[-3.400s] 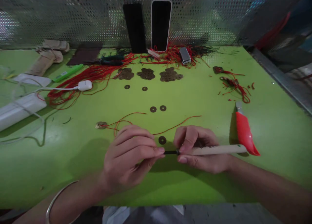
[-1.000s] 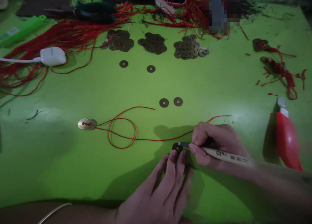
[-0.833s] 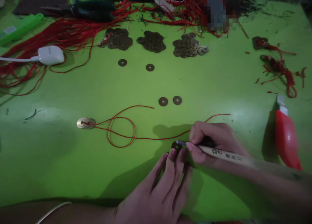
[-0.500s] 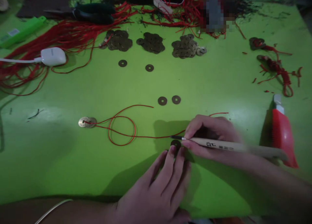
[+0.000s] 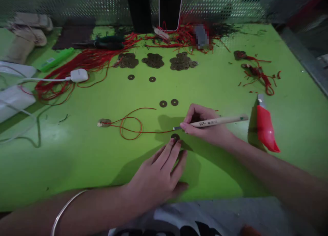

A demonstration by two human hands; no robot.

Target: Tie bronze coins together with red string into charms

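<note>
My left hand (image 5: 160, 166) lies with its fingers stretched out, fingertips on the near edge of a dark round coin (image 5: 175, 136) with a hole. Just beyond, my right hand (image 5: 202, 125) is closed round a pen-like tool (image 5: 216, 121) with a pale wooden handle, its slim tip pointing left at the red cord (image 5: 153, 132). This cord makes a loop and runs left to a few overlapping coins (image 5: 104, 122), passing through a hole there. Two single coins, one left (image 5: 163, 104) and one right (image 5: 174, 102), rest beyond my hands.
Three coin piles (image 5: 128, 60), (image 5: 153, 60), (image 5: 182, 61) lie farther back, near a red cord bundle (image 5: 84, 63) and dark-handled pliers (image 5: 107, 43). At right are a red-handled cutter (image 5: 266, 128) and knotted cord (image 5: 258, 75). A white plug (image 5: 79, 75) lies left.
The view has tilted up and drawn back, bringing the mesh backing and white power strips into sight. The tool's tip has shifted slightly relative to the coin; my left fingertips stay on it.
</note>
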